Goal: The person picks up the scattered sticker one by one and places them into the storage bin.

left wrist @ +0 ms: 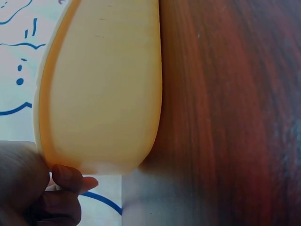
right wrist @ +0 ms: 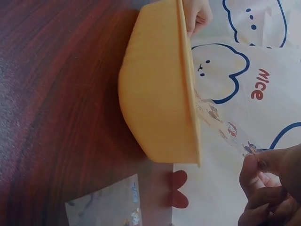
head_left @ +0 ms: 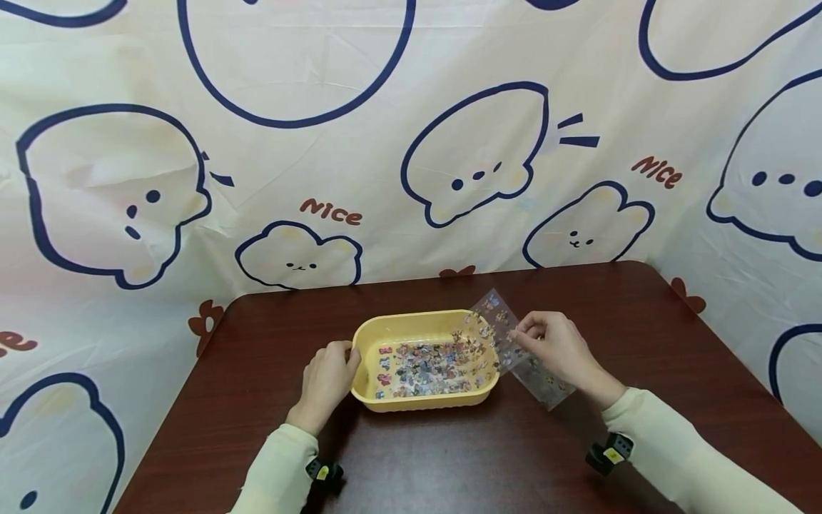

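A yellow plastic basin [head_left: 411,327] stands on the table with many small, colourful printed pieces [head_left: 432,368] spread over its floor. My left hand [head_left: 326,378] grips its left end, thumb and fingers at the rim in the left wrist view. Over the right end slants a clear plastic sheet or bag [head_left: 493,305] bearing small colourful pieces. My right hand [head_left: 557,351] pinches that plastic between thumb and fingertips. Beneath this hand, a second clear sheet [head_left: 546,389] lies on the table. Whether the pieces are stickers or loose cut-outs I cannot tell.
The dark brown wooden table [head_left: 449,464] reaches back to a cream cloth [head_left: 379,164] printed with blue cartoon outlines. That cloth hangs behind the table and along both sides. A dark device [head_left: 610,451] is strapped to each wrist.
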The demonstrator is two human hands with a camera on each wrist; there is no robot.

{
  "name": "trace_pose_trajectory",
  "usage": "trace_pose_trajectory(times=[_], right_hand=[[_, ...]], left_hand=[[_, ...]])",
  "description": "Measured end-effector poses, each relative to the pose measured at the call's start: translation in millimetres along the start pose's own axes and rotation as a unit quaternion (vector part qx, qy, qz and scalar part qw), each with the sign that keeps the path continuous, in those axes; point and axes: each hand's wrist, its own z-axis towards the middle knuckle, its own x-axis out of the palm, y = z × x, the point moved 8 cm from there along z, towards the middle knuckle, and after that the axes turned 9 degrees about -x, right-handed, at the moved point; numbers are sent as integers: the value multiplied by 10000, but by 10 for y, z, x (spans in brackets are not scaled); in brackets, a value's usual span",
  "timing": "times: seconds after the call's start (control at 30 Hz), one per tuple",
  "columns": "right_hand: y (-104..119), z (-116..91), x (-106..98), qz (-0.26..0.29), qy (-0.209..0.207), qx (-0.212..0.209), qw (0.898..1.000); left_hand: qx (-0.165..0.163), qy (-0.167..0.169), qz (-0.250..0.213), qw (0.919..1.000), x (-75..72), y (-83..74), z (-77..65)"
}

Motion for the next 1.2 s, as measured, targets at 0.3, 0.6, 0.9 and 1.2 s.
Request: trace_pose_trajectory(times=[0.3, 0.6, 0.9, 1.2], right_hand=[[-13, -18, 123, 60, 67, 122, 9999], [13, 7, 248, 213, 174, 104, 9996], [46, 16, 337, 222, 86, -100, 9997], [112, 59, 478, 210, 199, 37, 9996]], left_hand=[[35, -14, -1, 10000, 8, -2, -2], [17, 48, -6, 10000, 12, -4, 0], [14, 46, -31, 10000, 10, -7, 6], [-27, 52, -37, 10000, 14, 7, 8]])
